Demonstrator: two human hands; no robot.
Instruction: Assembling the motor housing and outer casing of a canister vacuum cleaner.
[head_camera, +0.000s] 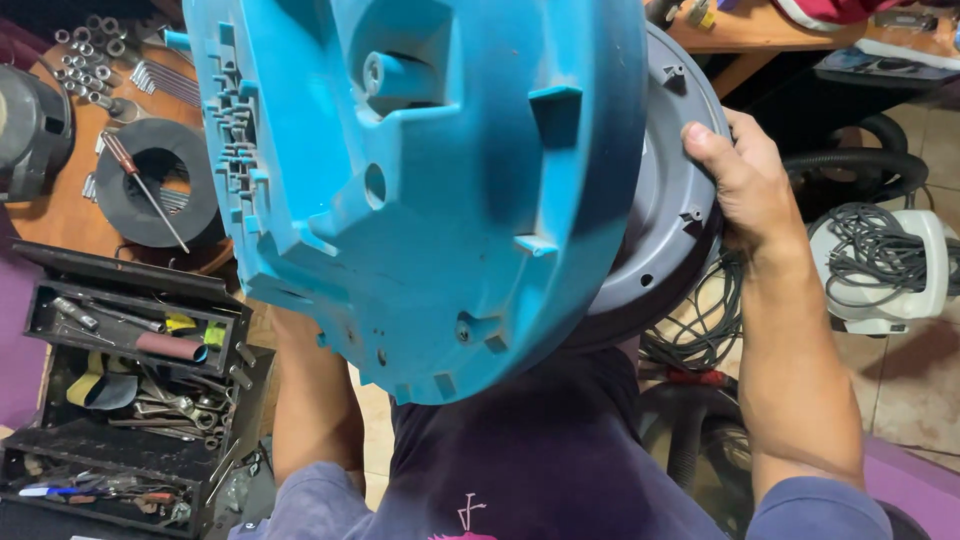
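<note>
A large blue plastic housing (420, 190) fills the middle of the view, held up over the person's lap with its ribbed inner side facing the camera. Behind it sits a round grey plate (660, 230), apparently joined to it. The right hand (735, 175) is closed on the grey plate's rim, thumb over the edge. The left hand is hidden behind the housing (only the forearm shows below it), so I cannot tell whether it grips or merely props.

The risk, as I judge it, is weight on one rim grip: if the grey plate is only loosely seated, it could slide off the blue part and drop onto the coiled cable (700, 330) and hose on the floor at right. A tilt to the left could swing the housing into the open black toolbox (130, 390) at near left, or sweep the red-handled screwdriver (145, 190) and the loose nuts (85, 50) off the wooden surface (60, 215) at far left.
</note>
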